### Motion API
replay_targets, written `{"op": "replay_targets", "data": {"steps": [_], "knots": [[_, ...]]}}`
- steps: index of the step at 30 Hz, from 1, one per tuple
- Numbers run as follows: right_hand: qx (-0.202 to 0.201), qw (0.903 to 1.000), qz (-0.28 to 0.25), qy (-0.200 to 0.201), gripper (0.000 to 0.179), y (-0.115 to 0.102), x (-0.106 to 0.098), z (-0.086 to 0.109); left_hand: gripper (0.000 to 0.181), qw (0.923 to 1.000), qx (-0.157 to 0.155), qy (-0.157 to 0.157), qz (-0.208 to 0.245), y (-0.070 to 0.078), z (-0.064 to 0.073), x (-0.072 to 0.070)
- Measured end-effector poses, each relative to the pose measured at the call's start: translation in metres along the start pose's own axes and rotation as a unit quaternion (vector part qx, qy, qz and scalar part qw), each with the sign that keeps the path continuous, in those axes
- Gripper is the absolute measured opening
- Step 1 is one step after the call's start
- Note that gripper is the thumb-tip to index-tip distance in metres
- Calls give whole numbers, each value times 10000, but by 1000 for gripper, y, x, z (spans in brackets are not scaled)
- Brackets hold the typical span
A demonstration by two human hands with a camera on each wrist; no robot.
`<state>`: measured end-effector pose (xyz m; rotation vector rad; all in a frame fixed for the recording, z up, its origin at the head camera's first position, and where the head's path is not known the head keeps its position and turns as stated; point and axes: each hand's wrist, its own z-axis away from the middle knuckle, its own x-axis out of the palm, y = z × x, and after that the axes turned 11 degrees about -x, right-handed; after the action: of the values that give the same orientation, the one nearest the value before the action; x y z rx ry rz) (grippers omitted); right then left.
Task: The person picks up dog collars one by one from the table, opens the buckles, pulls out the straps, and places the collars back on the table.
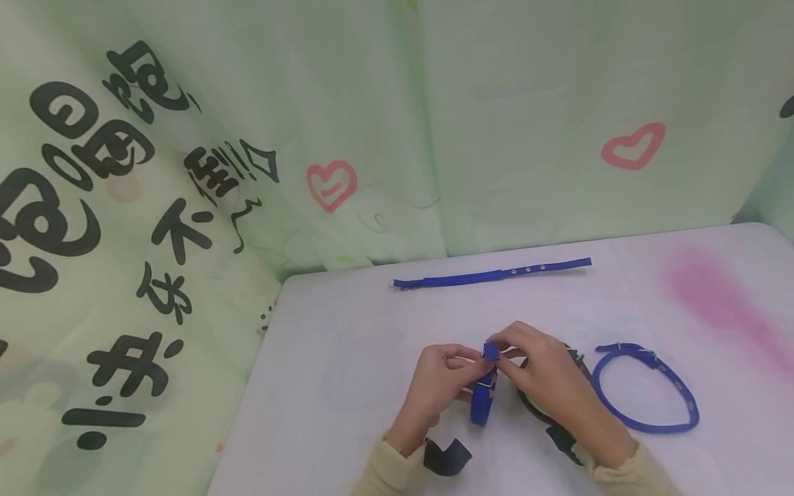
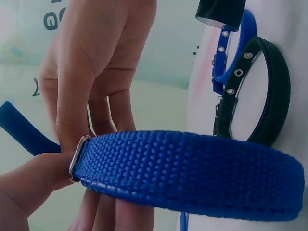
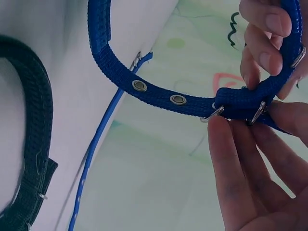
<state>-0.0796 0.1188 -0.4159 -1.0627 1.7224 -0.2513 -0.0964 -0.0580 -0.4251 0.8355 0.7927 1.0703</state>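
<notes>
Both hands hold a blue webbing collar (image 1: pixel 482 406) up over the table, bent into a loop. Its metal buckle (image 3: pixel 260 111) and eyelets show in the right wrist view, with the strap's end passed through the buckle. My left hand (image 1: pixel 437 382) grips the band from the left, its thumb beside a metal loop (image 2: pixel 78 159). From the right, my right hand (image 1: pixel 548 372) pinches the collar near the buckle, fingertips at the metal rings. Partly hidden beneath the right hand lies a dark green-black collar (image 2: pixel 279 91), formed into a ring.
Another blue collar (image 1: pixel 662 428), fastened in a ring, lies to the right on the white table (image 1: pixel 335 406). A third blue collar (image 1: pixel 465 279) stretches out straight along the back. Behind the table hangs a pale green curtain (image 1: pixel 515 138) with hearts and lettering.
</notes>
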Motion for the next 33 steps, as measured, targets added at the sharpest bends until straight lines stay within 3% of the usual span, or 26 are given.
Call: {"op": "replay_targets", "data": {"steps": [8,13,18,22,27,33], "knots": [[-318,9975,510,381,12,-1,4,1,21,9996,240,-122,98,-4,0,-1],[-273,9974,397,544,9,-1,5,2,22,9984,273,-307,379,-7,-1,-3],[-229,9980,355,474,10,0,5,2,22,9983,190,-347,433,-9,-3,-5],[-236,9990,25,368,5,2,1,0,22,9995,160,-160,222,-10,-2,-5],[190,9985,-522,15,11,2,-8,-3,22,9998,185,77,62,-13,0,-3],[241,9981,-528,-217,14,3,-10,-6,23,9993,236,266,144,-13,4,-1]]}}
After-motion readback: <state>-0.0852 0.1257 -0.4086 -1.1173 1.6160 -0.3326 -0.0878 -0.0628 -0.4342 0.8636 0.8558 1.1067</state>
